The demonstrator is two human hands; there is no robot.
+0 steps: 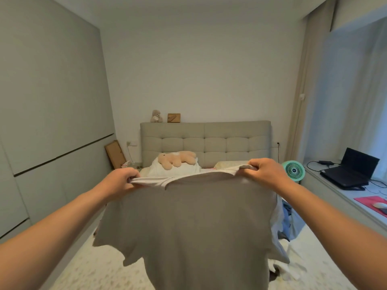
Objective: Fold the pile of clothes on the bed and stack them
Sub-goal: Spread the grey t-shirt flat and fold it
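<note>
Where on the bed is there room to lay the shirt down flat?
The left side of the bed looks bare, from the shirt's hanging sleeve out to the bed's left edge. The right side is crowded: the clothes pile sits behind the shirt there. The head end holds pillows with a plush toy. The middle is hidden by the shirt.

Grey T-shirt [192,227] aloft over bed [88,268], shoulders pinched in both hands.

no text, label or number is legible anywhere.
</note>
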